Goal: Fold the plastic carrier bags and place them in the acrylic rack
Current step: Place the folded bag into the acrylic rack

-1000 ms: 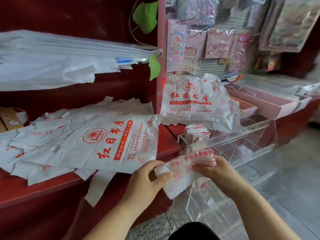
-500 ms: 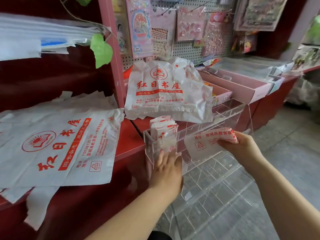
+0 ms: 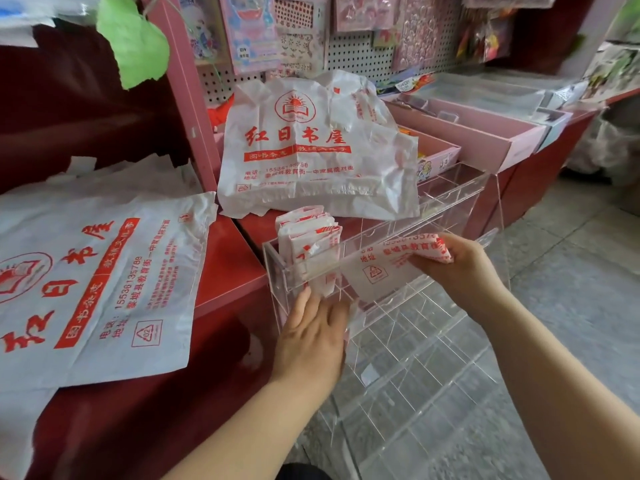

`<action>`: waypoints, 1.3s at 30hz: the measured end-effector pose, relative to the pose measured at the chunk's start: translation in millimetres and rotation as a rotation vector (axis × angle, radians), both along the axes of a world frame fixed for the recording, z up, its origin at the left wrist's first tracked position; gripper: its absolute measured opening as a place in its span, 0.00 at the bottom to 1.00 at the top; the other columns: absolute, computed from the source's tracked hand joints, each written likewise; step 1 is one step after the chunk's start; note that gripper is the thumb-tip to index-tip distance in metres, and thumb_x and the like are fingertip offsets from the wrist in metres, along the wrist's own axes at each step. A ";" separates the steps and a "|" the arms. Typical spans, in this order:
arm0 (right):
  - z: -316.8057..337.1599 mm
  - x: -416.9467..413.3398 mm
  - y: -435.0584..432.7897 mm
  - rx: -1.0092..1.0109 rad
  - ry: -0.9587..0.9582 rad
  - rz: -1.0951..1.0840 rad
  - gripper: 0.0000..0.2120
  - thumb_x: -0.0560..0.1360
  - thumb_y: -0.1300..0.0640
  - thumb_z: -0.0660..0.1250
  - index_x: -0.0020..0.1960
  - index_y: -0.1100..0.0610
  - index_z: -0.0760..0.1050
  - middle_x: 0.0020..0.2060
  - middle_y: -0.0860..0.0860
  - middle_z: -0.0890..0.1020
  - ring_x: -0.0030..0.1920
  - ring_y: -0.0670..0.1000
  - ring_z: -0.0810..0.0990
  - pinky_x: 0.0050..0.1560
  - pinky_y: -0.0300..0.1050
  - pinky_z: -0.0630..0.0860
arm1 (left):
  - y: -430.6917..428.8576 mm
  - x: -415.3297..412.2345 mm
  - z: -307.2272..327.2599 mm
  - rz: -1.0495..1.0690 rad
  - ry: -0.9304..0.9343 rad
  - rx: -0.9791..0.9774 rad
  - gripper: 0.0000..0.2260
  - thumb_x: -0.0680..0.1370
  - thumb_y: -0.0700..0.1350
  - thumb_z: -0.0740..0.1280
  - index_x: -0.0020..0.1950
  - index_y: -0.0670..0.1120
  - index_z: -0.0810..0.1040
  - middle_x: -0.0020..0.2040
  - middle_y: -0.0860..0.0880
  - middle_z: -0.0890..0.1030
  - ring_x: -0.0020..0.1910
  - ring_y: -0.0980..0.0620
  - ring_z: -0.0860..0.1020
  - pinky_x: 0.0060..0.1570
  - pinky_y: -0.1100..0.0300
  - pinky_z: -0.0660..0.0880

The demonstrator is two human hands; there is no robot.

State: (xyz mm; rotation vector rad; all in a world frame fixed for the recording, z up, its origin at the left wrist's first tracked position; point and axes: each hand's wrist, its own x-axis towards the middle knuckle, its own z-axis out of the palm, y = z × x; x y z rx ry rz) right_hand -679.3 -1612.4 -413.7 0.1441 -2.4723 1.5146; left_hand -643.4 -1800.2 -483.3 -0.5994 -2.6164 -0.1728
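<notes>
A clear acrylic rack (image 3: 460,188) with several compartments stands against the red counter. Several folded white bags with red print (image 3: 308,237) stand upright in its top left compartment. My right hand (image 3: 457,268) grips one folded bag (image 3: 388,268) and holds it partly inside the rack's top row, just right of the standing bags. My left hand (image 3: 313,337) lies with straight fingers against the rack's front wall below those bags. A stack of flat unfolded bags (image 3: 104,278) lies on the counter at left. Another crumpled bag (image 3: 311,150) leans behind the rack.
The red counter (image 3: 228,271) runs along the left and behind the rack. Pink trays (image 3: 485,133) sit at the back right under a pegboard of hanging packets (image 3: 363,29). A green leaf (image 3: 135,39) hangs at top left. Grey tiled floor (image 3: 571,289) lies to the right.
A second ago both hands held the folded bag below the counter edge. The right hand has since carried it into the rack's top row, and the left hand moved to the rack's front wall.
</notes>
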 end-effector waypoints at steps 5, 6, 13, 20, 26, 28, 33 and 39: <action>5.1 -5.4 -18.5 0.156 0.053 0.097 0.13 0.70 0.69 0.69 0.52 0.58 0.79 0.36 0.44 0.78 0.32 0.34 0.75 0.35 0.24 0.71 | -14.8 1.1 -0.8 -0.101 0.005 0.011 0.27 0.50 0.35 0.80 0.48 0.41 0.81 0.38 0.49 0.83 0.41 0.49 0.83 0.69 0.55 0.47; 4.4 -7.2 -22.9 0.184 0.058 0.120 0.12 0.70 0.68 0.69 0.52 0.59 0.79 0.37 0.46 0.78 0.33 0.34 0.74 0.35 0.24 0.71 | -15.7 1.4 -1.4 -0.113 0.002 0.020 0.27 0.50 0.36 0.80 0.48 0.42 0.81 0.38 0.48 0.83 0.41 0.49 0.83 0.69 0.55 0.47; 19.1 -10.4 -35.4 0.456 0.415 0.302 0.09 0.64 0.62 0.71 0.44 0.62 0.83 0.41 0.54 0.84 0.42 0.47 0.79 0.45 0.36 0.74 | -20.8 2.7 -3.3 -0.173 0.037 0.052 0.12 0.63 0.43 0.65 0.43 0.44 0.82 0.39 0.51 0.83 0.41 0.52 0.82 0.69 0.54 0.49; 27.7 -21.9 -34.0 0.639 0.446 0.357 0.08 0.64 0.60 0.69 0.42 0.61 0.83 0.38 0.55 0.84 0.41 0.55 0.81 0.43 0.47 0.78 | -23.9 2.8 -4.4 -0.193 0.069 0.060 0.15 0.68 0.45 0.54 0.44 0.46 0.79 0.39 0.54 0.81 0.39 0.54 0.81 0.69 0.56 0.47; 4.7 -23.5 -60.3 0.482 0.238 0.397 0.10 0.67 0.69 0.70 0.47 0.63 0.82 0.41 0.57 0.84 0.41 0.52 0.80 0.42 0.41 0.76 | -23.0 1.8 -4.0 -0.188 0.084 0.089 0.15 0.67 0.43 0.56 0.41 0.45 0.83 0.38 0.51 0.83 0.39 0.52 0.82 0.69 0.57 0.49; -4.8 -23.9 -62.9 0.415 0.097 0.368 0.10 0.69 0.68 0.70 0.50 0.62 0.81 0.40 0.51 0.81 0.41 0.49 0.79 0.38 0.30 0.72 | -24.4 1.9 -5.9 -0.200 0.093 0.107 0.15 0.68 0.43 0.56 0.42 0.45 0.82 0.39 0.51 0.83 0.40 0.52 0.82 0.70 0.57 0.49; -26.1 -25.9 -61.5 0.360 -0.149 0.314 0.10 0.72 0.64 0.68 0.52 0.61 0.74 0.46 0.53 0.79 0.46 0.52 0.77 0.46 0.42 0.75 | -25.1 2.8 -10.3 -0.199 0.104 0.146 0.12 0.68 0.42 0.57 0.40 0.45 0.80 0.38 0.52 0.81 0.44 0.55 0.75 0.70 0.58 0.49; -24.9 -20.2 -54.1 0.098 -0.121 0.240 0.10 0.70 0.65 0.70 0.40 0.52 0.73 0.34 0.47 0.76 0.34 0.42 0.74 0.37 0.36 0.72 | -25.8 2.4 -10.9 -0.196 0.108 0.113 0.13 0.68 0.43 0.58 0.43 0.46 0.81 0.39 0.53 0.81 0.43 0.54 0.79 0.70 0.57 0.52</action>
